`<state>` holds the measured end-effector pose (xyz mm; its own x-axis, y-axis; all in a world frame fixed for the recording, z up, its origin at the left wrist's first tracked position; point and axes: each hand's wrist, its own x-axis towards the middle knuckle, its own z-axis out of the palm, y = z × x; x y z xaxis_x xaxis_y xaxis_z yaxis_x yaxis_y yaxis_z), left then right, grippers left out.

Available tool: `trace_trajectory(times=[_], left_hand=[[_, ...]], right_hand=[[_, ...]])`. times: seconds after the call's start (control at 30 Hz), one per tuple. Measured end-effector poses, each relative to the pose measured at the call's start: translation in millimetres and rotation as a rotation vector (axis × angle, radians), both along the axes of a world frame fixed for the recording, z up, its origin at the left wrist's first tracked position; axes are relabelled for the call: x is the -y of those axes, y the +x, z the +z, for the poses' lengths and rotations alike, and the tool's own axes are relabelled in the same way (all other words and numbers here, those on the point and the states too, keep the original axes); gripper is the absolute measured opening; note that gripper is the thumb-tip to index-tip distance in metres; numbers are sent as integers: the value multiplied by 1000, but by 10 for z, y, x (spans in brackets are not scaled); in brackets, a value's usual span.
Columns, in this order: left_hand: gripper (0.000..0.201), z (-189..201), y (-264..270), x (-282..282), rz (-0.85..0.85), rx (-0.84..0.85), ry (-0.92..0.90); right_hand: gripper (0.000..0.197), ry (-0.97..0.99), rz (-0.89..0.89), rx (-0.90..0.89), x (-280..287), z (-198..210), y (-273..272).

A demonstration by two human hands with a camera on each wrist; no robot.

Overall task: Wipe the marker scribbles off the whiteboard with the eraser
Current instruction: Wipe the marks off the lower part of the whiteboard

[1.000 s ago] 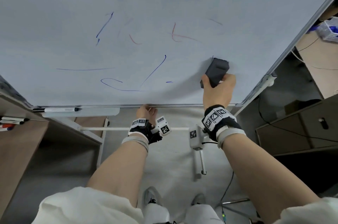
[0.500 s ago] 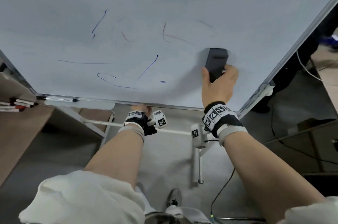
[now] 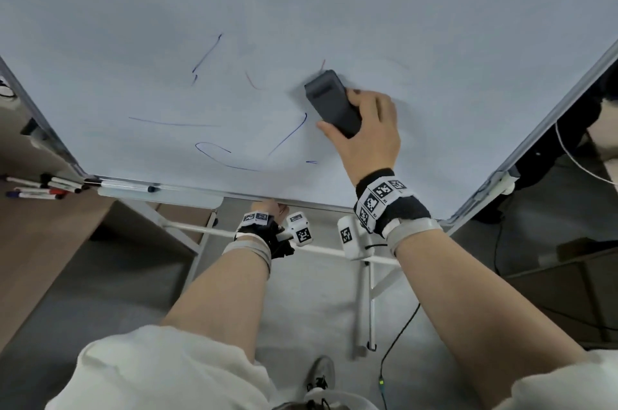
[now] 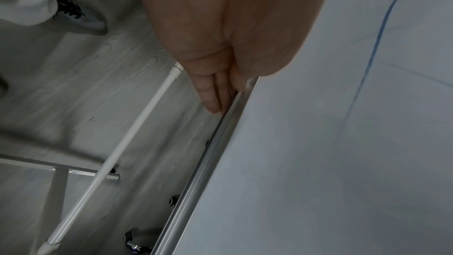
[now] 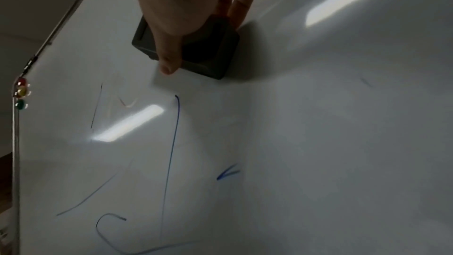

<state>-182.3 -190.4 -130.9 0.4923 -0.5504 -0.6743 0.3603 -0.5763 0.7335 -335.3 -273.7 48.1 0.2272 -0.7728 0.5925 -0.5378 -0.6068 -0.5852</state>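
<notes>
A dark grey eraser (image 3: 331,101) (image 5: 196,49) lies flat against the whiteboard (image 3: 301,1), tilted up to the left. My right hand (image 3: 364,121) grips it, thumb (image 5: 169,61) on one side, fingers on the other. Blue scribbles (image 3: 287,135) (image 5: 171,152) run left of and below the eraser, and a short red mark (image 3: 252,81) sits further left. My left hand (image 3: 269,209) holds the board's bottom edge (image 4: 220,143); its fingers (image 4: 210,94) curl behind the metal rail, thumb on the front.
A marker (image 3: 127,187) lies in the tray at the board's bottom left. Several markers (image 3: 36,190) lie on a wooden desk at the left. The white stand bars (image 3: 363,302) and a cable (image 3: 398,336) cross the floor below. Cabinets stand on the right.
My right hand has swept the eraser up and to the left across the board. Most of the red scribble there is gone. The left hand stays on the bottom edge.
</notes>
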Motion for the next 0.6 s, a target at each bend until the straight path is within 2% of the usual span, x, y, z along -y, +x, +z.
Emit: trace_trajectory(times=[0.07,0.1,0.17,0.2,0.27,0.33,0.4,0.5,0.53,0.6], left_hand=[[32,189,-65,-66,-288,219,198],[27,273,-87,-125,-465,398,285],[25,463,-171,-221,-727,582,320],[26,490,-184,-229,-819,624,339],[31,508,-193,-229,-899,754,327],[37,494,-141,-234,-963,807,328],[38,523,-97,-268,-995,851,331],[39,572,-100,-363,-977,908,331],[37,591,-114,-374,-976,913,348],[30,604,-155,-338,-990,933,368]], right_hand=[[57,-67,-70,36,24,58,-66],[59,-80,-128,78,45,79,-116],[62,-73,-277,176,119,113,-246],[64,-64,-350,213,162,137,-312],[65,-60,-457,256,220,176,-407],[63,-77,-481,258,228,181,-411],[60,-67,-355,198,176,166,-315],[58,-75,5,-105,53,65,-173],[58,-100,57,-174,36,35,-175],[58,-135,15,-138,63,24,-242]])
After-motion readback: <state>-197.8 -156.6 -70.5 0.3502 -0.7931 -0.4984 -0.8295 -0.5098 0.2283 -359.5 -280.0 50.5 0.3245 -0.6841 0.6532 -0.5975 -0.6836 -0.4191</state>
